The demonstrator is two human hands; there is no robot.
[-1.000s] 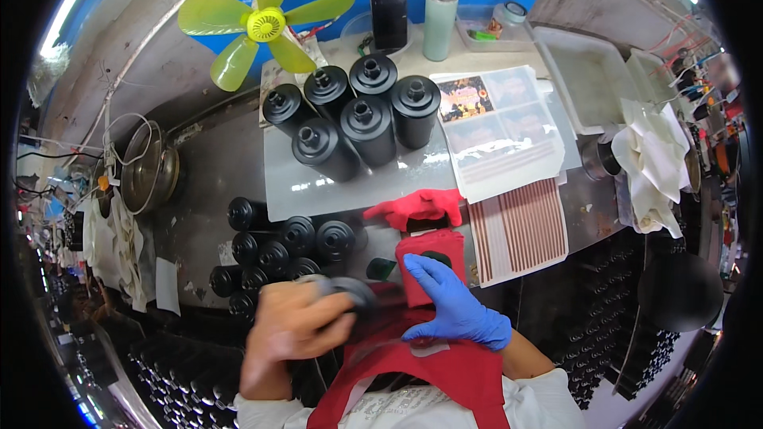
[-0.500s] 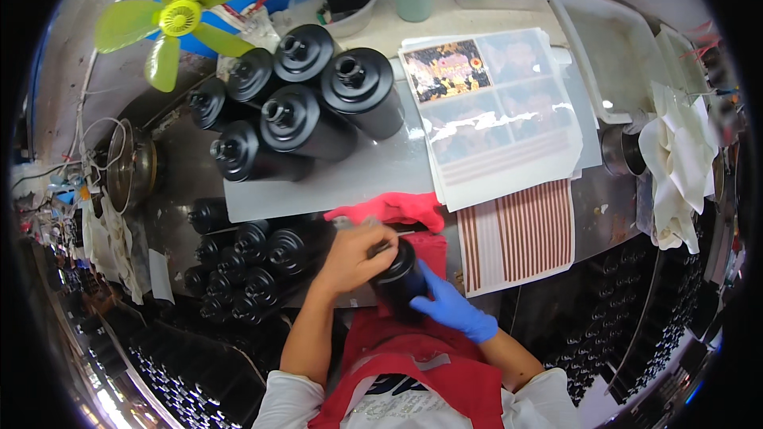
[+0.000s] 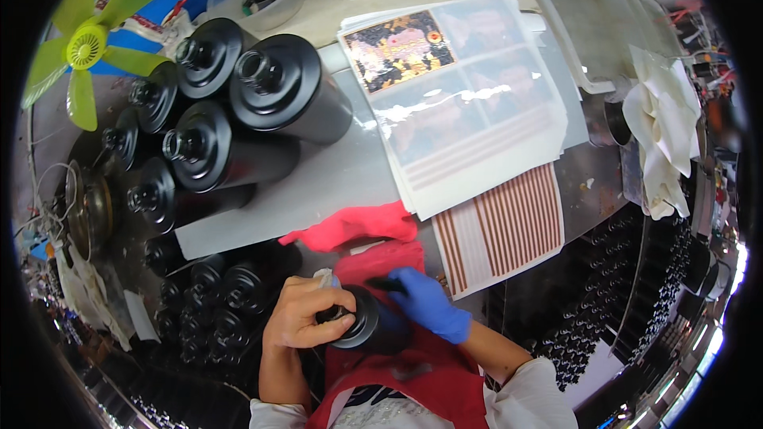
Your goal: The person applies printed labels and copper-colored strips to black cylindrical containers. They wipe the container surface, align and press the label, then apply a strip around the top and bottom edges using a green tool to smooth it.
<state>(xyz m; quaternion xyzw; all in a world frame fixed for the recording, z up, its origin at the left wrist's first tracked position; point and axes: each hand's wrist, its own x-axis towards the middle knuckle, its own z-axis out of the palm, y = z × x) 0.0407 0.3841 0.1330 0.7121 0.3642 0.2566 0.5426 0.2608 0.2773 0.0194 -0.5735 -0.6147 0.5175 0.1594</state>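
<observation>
A glossy black bottle (image 3: 381,324) is tilted across my lap, against the red apron. My bare left hand (image 3: 311,311) is closed round its neck, thumb and fingers wrapped over the top. Something whitish and crumpled shows at that hand's upper edge. My right hand (image 3: 429,302), in a blue glove, is just beyond the bottle's right side. Its fingers are closed on a small black tool (image 3: 385,284), mostly hidden. Beyond the hands, a bright pink cloth (image 3: 354,226) lies on the bench above a red pad (image 3: 389,260).
Several large black bottles (image 3: 274,83) stand at the left on a grey sheet (image 3: 334,179); smaller ones (image 3: 246,286) cluster nearer. Printed transfer sheets (image 3: 477,111) and a brown-striped sheet (image 3: 509,226) lie to the right. A green fan (image 3: 86,46) and a pale tray (image 3: 576,24) stand farther back.
My gloved right hand has left the bottle's side and now holds the small black tool. The bottle's neck has swung toward the lower left with my left hand. The whole view has shifted.
</observation>
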